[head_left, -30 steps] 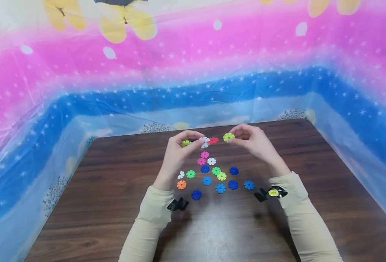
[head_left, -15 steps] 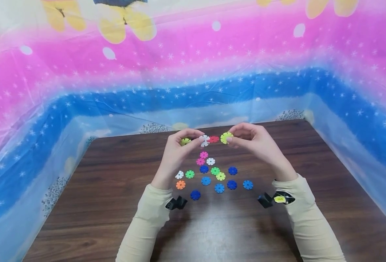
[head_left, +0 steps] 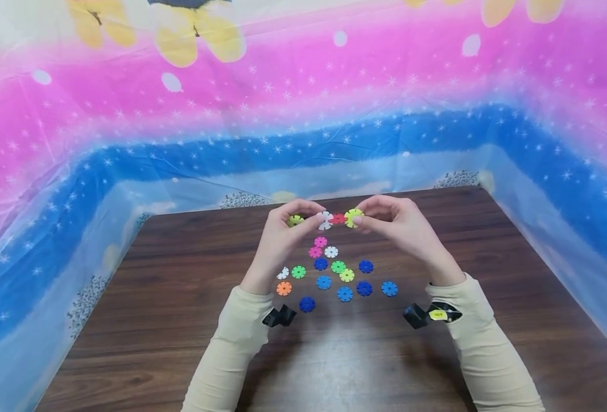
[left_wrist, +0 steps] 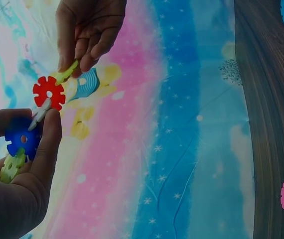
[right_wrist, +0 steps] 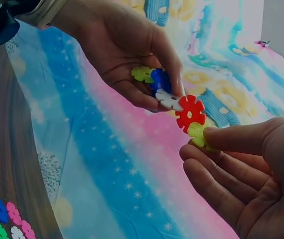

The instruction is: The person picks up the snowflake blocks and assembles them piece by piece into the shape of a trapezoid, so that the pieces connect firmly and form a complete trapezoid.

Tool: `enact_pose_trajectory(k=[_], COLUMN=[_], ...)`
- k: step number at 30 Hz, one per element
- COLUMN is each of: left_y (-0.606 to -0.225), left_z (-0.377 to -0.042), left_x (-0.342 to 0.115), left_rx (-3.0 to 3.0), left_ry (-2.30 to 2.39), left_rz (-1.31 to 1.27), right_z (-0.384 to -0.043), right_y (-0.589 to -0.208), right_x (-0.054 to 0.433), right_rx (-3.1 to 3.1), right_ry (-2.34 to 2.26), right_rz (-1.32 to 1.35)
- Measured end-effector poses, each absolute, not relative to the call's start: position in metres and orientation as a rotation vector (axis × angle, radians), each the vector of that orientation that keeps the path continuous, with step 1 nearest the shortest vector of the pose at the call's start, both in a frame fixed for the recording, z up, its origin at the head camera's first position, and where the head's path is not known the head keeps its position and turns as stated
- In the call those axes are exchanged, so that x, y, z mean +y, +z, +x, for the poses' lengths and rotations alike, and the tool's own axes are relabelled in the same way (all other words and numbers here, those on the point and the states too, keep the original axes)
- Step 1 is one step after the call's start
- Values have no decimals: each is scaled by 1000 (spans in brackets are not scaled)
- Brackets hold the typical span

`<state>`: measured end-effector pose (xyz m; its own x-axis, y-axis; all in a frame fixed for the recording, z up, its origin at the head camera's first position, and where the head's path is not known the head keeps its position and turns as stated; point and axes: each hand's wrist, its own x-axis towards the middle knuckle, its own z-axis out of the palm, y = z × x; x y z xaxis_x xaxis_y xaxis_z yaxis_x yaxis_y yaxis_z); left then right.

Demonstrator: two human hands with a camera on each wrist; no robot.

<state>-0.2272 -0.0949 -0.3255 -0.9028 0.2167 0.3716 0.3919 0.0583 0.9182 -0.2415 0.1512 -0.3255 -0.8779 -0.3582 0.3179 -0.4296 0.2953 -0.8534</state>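
Observation:
In the head view my left hand (head_left: 275,243) grips a short chain of notched plastic discs, raised above the table. The chain runs from a yellow-green disc (left_wrist: 13,164) through a blue disc (left_wrist: 17,139) and a white disc (head_left: 326,222) to a red disc (right_wrist: 196,104). Thumb and fingers pinch around the blue and white discs. My right hand (head_left: 403,226) pinches another yellow-green disc (right_wrist: 196,132) between thumb and fingers. This disc meets the edge of the red one; whether their notches interlock I cannot tell.
Several loose notched discs lie on the dark wooden table (head_left: 144,320), including a pink disc (head_left: 320,242), an orange disc (head_left: 283,288) and a blue disc (head_left: 307,304). A printed cloth (head_left: 303,131) stands around the far edge and sides.
My right hand has moved left with its yellow-green disc, closing the gap to the red disc. My left hand holds the chain nearly still.

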Motion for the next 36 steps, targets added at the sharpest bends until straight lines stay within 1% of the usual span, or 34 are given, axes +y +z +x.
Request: enact_pose_trajectory(k=[10,17,25,36], left_y=[-326,-326,-326,-328], left_z=[-228,-229,-227,-227], left_x=[-92,-89,-87,-87], left_rx=[-2137,-2106,-2063,-2115], left_ry=[-2017,-2037,-2054,-2006], left_rz=[-620,-614,-578,-575], right_z=[-236,-238,-239,-239], right_y=[-322,-325,-328,-329], right_x=[145,143,138,140], right_rx=[-2422,-2362,-2276,-2332], right_ry=[1648,1586,1638,1546], right_rz=[779,812,830,824])
